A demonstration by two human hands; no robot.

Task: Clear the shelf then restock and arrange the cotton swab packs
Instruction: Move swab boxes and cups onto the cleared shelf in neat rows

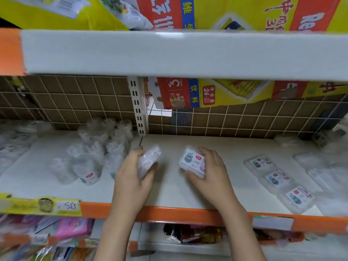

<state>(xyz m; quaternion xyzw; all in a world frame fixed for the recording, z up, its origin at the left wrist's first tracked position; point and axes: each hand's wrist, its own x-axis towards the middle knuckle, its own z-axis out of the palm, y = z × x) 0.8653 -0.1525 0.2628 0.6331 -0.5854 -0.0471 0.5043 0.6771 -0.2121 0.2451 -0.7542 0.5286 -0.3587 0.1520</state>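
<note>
A: Status? Left hand grip is curled round a clear crinkly plastic swab tub. Right hand pinches a flat white labelled swab pack, just above the white shelf board.

B: Set each flat, label up, in line with the row of three flat clear packs at right. The film looks slippery; hold by the edges.

A: Tubs go beside the cluster of round clear tubs at left.

price tag digits blurred, unreadable
</note>
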